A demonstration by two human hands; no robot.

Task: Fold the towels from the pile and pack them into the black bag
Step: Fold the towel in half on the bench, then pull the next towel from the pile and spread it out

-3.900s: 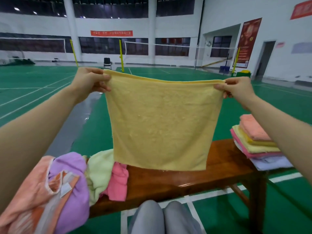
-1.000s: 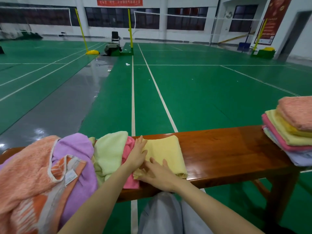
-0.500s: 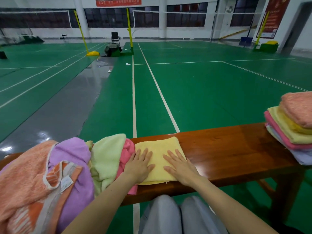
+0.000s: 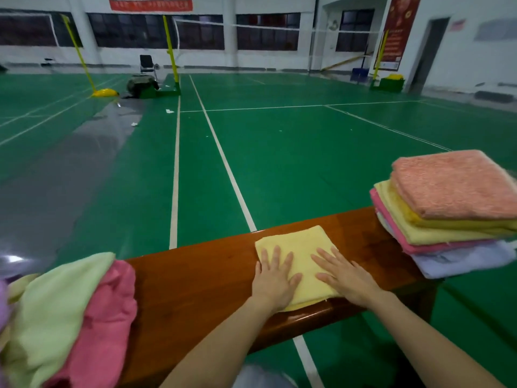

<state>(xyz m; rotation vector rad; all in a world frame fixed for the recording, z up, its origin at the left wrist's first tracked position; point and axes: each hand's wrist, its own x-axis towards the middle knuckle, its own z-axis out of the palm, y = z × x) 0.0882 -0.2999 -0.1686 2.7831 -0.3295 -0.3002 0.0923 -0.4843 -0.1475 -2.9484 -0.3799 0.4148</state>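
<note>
**Two flat hands on one folded yellow towel**

Both of my hands lie palm-down on the folded yellow towel (image 4: 296, 259), which sits on the wooden bench (image 4: 201, 278) close to its near edge, a sliver of it overhanging. My left hand (image 4: 275, 278) covers the towel's left part and my right hand (image 4: 345, 277) its right part; the fingers of both are straight and spread, pressing, and neither grips anything. I judge this to be the smoothing at the end of a fold: the towel already reads as a compact square with its edges lined up.

To the right, near the bench end, stands the stack of folded towels (image 4: 447, 217), a salmon one on top, then yellows, pink and pale lilac beneath; it is apart from the yellow towel, with bare wood between. At the left end lies the unfolded pile (image 4: 72, 312), light green and pink showing, well apart from my hands.

Next, as I see it, I need to curl my fingers under the square, lift it without letting the layers slip, and set it squarely on the stack. No black bag appears in view, so packing looks some way off.
</note>
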